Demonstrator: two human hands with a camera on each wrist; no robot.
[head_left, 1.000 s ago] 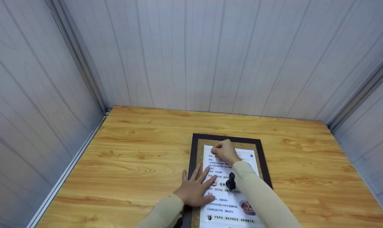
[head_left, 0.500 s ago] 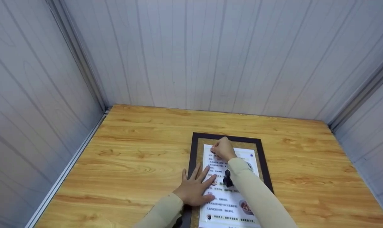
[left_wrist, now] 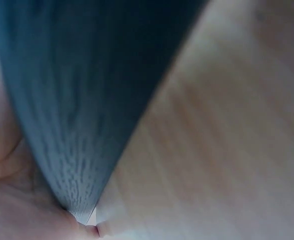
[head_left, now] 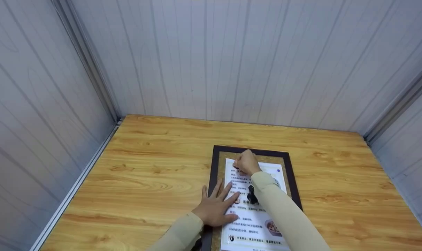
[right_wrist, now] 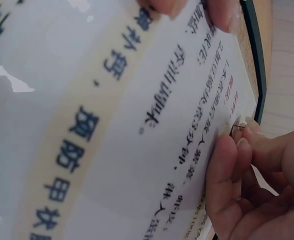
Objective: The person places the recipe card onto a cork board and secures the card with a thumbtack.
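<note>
A printed white sheet (head_left: 245, 232) with a glossy surface lies on a dark-framed cork board (head_left: 214, 169). My left hand (head_left: 216, 209) rests with spread fingers across the board's left edge and the sheet; its fingertips (right_wrist: 226, 14) show at the top of the right wrist view. Near the sheet's top left corner, my right hand (head_left: 248, 163) pinches a pin (right_wrist: 239, 126) between thumb and fingers. Only its thin dark shaft shows; the head is hidden by the fingers. A blue push pin (head_left: 278, 170) sits at the sheet's top right corner.
The board lies on a wood-grain table (head_left: 155, 167). Pale panelled walls (head_left: 211, 62) stand behind the table and on both sides. Black wrist camera parts (head_left: 252, 195) show beside the right sleeve (head_left: 287, 216).
My right hand has shifted very slightly and turned a little at the same corner of the sheet, keeping its pinch. The left hand stays in place on the board.
</note>
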